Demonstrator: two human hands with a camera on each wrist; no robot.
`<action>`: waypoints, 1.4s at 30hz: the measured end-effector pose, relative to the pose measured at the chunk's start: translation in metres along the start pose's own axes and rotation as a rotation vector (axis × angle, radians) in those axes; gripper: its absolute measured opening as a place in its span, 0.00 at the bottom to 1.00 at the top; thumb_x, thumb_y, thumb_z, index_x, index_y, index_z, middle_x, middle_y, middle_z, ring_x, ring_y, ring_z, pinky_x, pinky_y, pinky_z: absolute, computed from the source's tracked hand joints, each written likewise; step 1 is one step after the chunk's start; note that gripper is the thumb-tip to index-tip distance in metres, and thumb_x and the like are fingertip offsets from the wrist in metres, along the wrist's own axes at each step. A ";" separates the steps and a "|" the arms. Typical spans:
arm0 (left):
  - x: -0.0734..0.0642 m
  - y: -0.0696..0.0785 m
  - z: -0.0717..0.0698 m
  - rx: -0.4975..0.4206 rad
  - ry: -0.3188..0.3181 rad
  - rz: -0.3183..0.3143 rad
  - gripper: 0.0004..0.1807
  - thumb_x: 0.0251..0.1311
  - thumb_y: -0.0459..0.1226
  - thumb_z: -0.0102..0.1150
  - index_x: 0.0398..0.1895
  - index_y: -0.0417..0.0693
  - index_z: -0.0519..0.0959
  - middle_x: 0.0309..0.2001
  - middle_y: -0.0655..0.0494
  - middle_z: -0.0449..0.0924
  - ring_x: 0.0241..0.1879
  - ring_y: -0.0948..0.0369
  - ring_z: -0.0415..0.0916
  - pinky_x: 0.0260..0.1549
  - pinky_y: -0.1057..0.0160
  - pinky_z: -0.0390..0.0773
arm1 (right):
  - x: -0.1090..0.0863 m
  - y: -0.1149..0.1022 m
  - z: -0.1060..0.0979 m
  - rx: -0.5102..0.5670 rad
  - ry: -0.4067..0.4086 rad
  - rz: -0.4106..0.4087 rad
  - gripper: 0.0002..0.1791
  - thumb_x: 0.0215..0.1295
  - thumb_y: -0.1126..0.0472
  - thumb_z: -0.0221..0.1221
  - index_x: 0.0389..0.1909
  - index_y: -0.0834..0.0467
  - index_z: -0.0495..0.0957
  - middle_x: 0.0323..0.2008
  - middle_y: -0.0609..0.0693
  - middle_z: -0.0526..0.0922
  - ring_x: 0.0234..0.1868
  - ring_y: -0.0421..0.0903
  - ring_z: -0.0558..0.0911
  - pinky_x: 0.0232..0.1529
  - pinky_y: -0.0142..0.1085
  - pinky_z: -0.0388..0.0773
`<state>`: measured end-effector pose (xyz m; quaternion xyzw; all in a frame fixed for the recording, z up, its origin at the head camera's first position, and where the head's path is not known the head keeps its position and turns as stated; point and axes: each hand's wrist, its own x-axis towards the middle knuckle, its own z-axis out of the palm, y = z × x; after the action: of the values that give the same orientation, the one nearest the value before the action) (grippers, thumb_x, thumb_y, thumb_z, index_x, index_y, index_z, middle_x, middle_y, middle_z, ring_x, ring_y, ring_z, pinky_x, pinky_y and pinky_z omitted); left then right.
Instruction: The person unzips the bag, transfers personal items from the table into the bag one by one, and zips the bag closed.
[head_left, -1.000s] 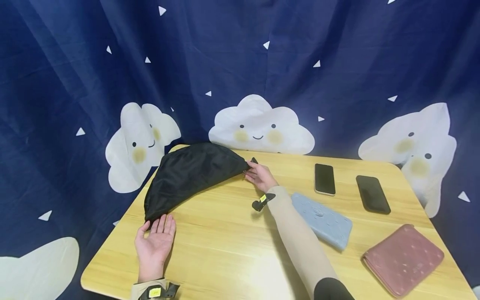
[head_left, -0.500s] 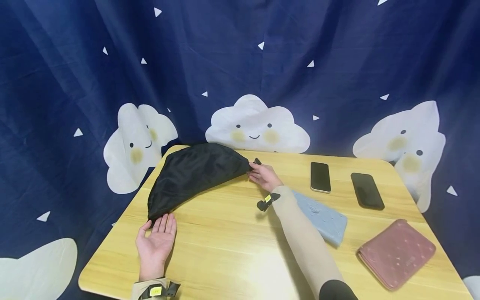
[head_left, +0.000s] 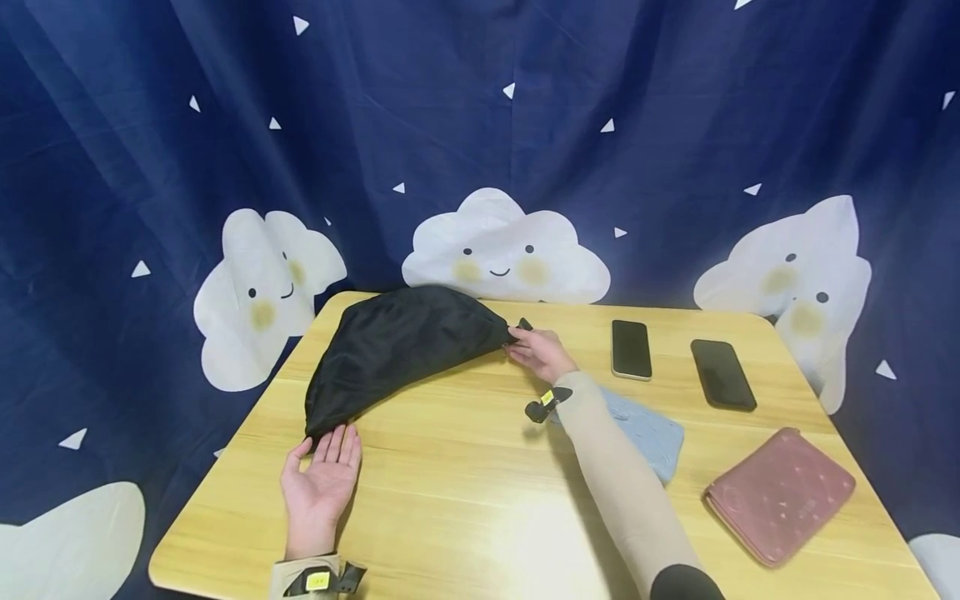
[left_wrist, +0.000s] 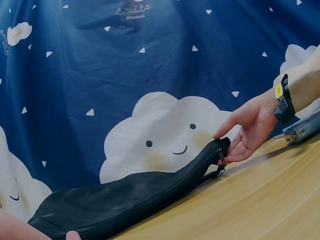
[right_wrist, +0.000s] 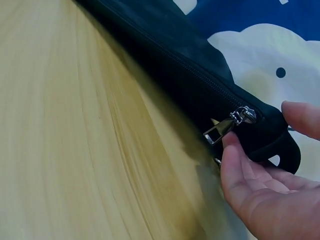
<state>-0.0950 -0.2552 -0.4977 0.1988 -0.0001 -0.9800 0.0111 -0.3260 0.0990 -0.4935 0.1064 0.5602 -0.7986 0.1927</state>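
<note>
Evidently the black bag [head_left: 405,346] is what both hands are at: it lies in a curved, half-moon shape at the centre left of the head view, its upper edge near the far edge of the wooden table [head_left: 450,500]. The right hand [head_left: 542,352], just right of the frame's middle, pinches the bag's right end with the thumb on one side and curled fingers on the other. In the right wrist view, a metal zip pull [right_wrist: 227,125] hangs by those fingers at the end of the zip [right_wrist: 187,67], with a black loop [right_wrist: 290,152] at the right. The left hand [head_left: 321,492], at the lower left, lies palm up with its fingers straight and its thumb spread, at the bag's lower tip; whether it takes any hold there I cannot tell.

Right of centre, a blue wallet [head_left: 651,429] is partly hidden by the beige sleeve [head_left: 622,475]. Above it and to the right lie a phone with a pale rim [head_left: 632,350] and a darker phone [head_left: 723,375], well apart from the bag, and a pink case [head_left: 782,498] sits at the lower right. Across the top hangs a navy curtain [head_left: 360,100] with smiling clouds
</note>
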 end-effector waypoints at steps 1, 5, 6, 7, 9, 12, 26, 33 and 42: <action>0.000 -0.001 0.000 0.003 -0.003 -0.002 0.37 0.79 0.48 0.39 0.83 0.75 0.36 0.83 0.75 0.40 0.83 0.67 0.43 0.79 0.65 0.49 | -0.001 -0.001 -0.001 0.000 0.001 -0.004 0.30 0.73 0.64 0.60 0.71 0.71 0.65 0.67 0.63 0.74 0.50 0.47 0.84 0.71 0.42 0.73; 0.002 -0.004 0.000 0.011 -0.001 -0.001 0.36 0.79 0.47 0.39 0.83 0.74 0.37 0.83 0.74 0.40 0.83 0.66 0.43 0.79 0.64 0.49 | -0.007 -0.003 -0.005 0.002 -0.003 -0.014 0.30 0.73 0.65 0.60 0.71 0.72 0.65 0.70 0.66 0.71 0.54 0.49 0.83 0.70 0.42 0.74; 0.002 -0.004 0.001 0.015 0.001 0.000 0.36 0.79 0.47 0.39 0.83 0.74 0.37 0.83 0.74 0.41 0.83 0.66 0.44 0.79 0.64 0.50 | -0.008 -0.003 -0.006 0.001 -0.006 -0.013 0.30 0.73 0.65 0.60 0.71 0.72 0.65 0.71 0.66 0.71 0.55 0.50 0.83 0.70 0.42 0.74; 0.002 -0.005 0.001 0.016 0.002 0.001 0.36 0.79 0.47 0.39 0.83 0.74 0.37 0.83 0.74 0.41 0.83 0.66 0.44 0.79 0.64 0.50 | -0.008 -0.003 -0.007 0.002 -0.008 -0.012 0.30 0.73 0.65 0.60 0.71 0.73 0.65 0.71 0.66 0.70 0.56 0.50 0.83 0.70 0.41 0.74; 0.002 -0.007 0.002 0.024 0.002 0.001 0.36 0.79 0.48 0.39 0.83 0.73 0.37 0.83 0.73 0.41 0.83 0.66 0.44 0.79 0.64 0.50 | -0.010 -0.003 -0.010 0.011 -0.007 -0.010 0.29 0.73 0.65 0.60 0.70 0.73 0.66 0.72 0.66 0.70 0.56 0.51 0.83 0.69 0.41 0.74; 0.003 -0.010 0.003 0.038 -0.002 -0.005 0.36 0.79 0.48 0.38 0.83 0.73 0.36 0.83 0.72 0.41 0.83 0.66 0.44 0.79 0.64 0.49 | -0.013 -0.004 -0.014 0.014 0.007 -0.014 0.29 0.73 0.65 0.61 0.70 0.72 0.67 0.71 0.66 0.71 0.52 0.49 0.85 0.68 0.40 0.76; 0.002 -0.021 0.006 0.101 0.040 -0.052 0.33 0.79 0.45 0.40 0.80 0.70 0.42 0.82 0.68 0.43 0.82 0.63 0.48 0.78 0.64 0.53 | -0.032 -0.004 -0.021 -0.010 0.065 -0.022 0.31 0.71 0.64 0.63 0.69 0.73 0.66 0.59 0.63 0.80 0.43 0.46 0.88 0.63 0.40 0.80; 0.012 -0.048 0.015 0.262 -0.031 -0.178 0.27 0.80 0.44 0.37 0.78 0.61 0.48 0.78 0.57 0.53 0.80 0.60 0.52 0.77 0.64 0.58 | -0.036 -0.002 -0.028 0.013 0.073 -0.034 0.32 0.70 0.64 0.63 0.70 0.73 0.65 0.67 0.67 0.76 0.43 0.44 0.88 0.60 0.38 0.81; 0.059 -0.098 0.061 0.559 -0.158 -0.271 0.31 0.79 0.43 0.33 0.82 0.49 0.48 0.84 0.49 0.43 0.84 0.52 0.43 0.81 0.56 0.48 | -0.045 -0.005 -0.034 0.094 0.067 -0.037 0.20 0.70 0.65 0.63 0.60 0.67 0.75 0.40 0.52 0.90 0.43 0.44 0.89 0.60 0.38 0.82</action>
<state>-0.1751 -0.1590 -0.4649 0.1156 -0.2439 -0.9469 -0.1746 -0.2889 0.1405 -0.4834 0.1317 0.5300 -0.8235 0.1538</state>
